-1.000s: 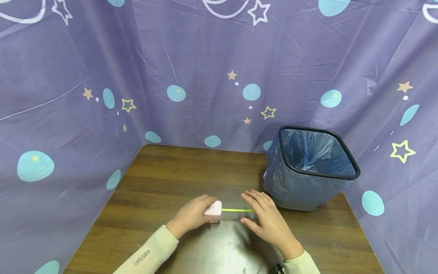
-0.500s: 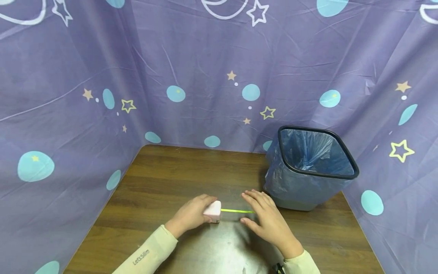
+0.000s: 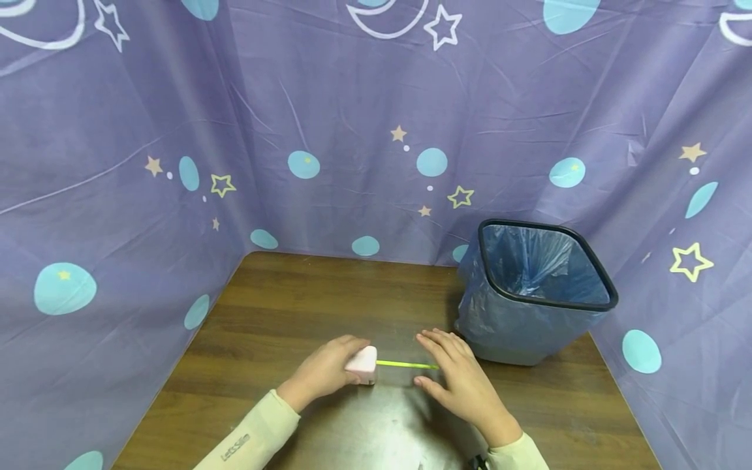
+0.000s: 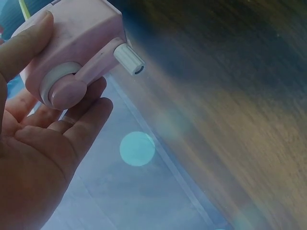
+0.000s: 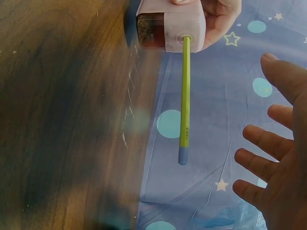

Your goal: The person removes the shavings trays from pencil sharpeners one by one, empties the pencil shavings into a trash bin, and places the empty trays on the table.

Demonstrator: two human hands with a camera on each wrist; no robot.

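Note:
A pale pink crank pencil sharpener (image 3: 361, 364) is held in my left hand (image 3: 323, 372), thumb on the near side and fingers on the far side. In the left wrist view, its crank handle (image 4: 98, 61) with a white knob (image 4: 129, 59) points away from the palm. A yellow-green pencil (image 5: 185, 96) sticks out of the sharpener's front hole, its blue-grey end free. My right hand (image 3: 461, 378) hovers beside that end, fingers apart and fairly straight. The right wrist view shows a gap between those fingers and the pencil. The pencil's tip is hidden inside the sharpener.
A bin (image 3: 499, 320) with a black rim and a blue plastic liner stands at the right back of the brown wooden table (image 3: 329, 294). Purple patterned curtains (image 3: 352, 130) enclose the table at the back and both sides.
My left hand and the sharpener have shifted slightly left. The right hand stays in nearly the same place, open beside the pencil.

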